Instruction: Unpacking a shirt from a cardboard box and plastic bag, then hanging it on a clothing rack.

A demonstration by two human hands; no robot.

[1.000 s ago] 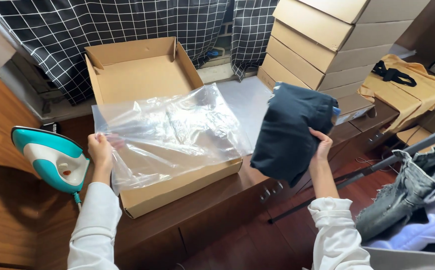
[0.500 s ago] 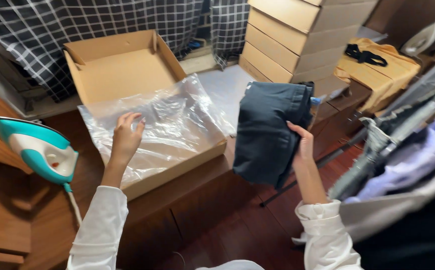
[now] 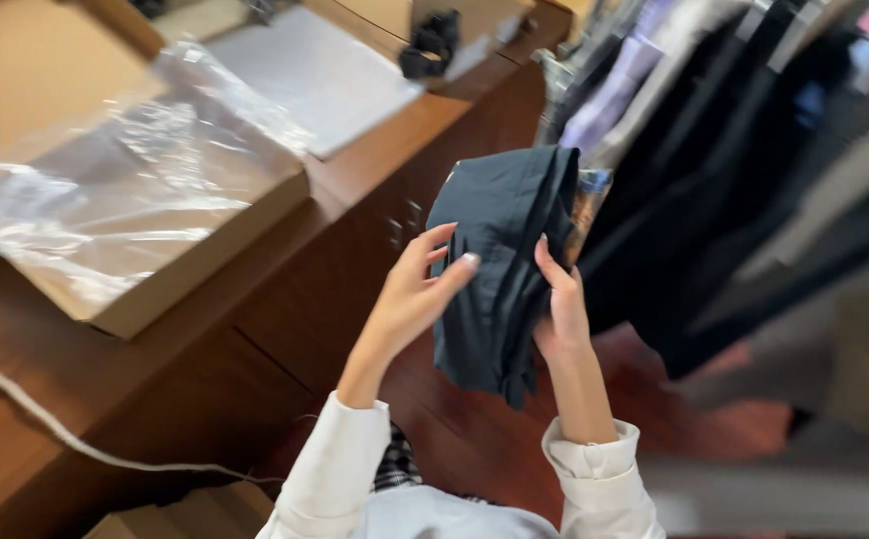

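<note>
Your hands hold the folded garment [image 3: 499, 260] between them; to your left, the plastic bag [image 3: 120, 190] lies in the open box [image 3: 195, 255] on the counter [image 3: 374, 150]

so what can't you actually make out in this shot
- Head view: the hanging clothes are motion-blurred, so single pieces can't be told apart.
- The open cardboard box is cut off by the top and left edges; the clear plastic bag covers its inside.
- The folded dark garment, held by the left hand and right hand: its kind is unclear, and it hides most of the right fingers.

Bright even light, plastic glare, blurred right edge
</note>
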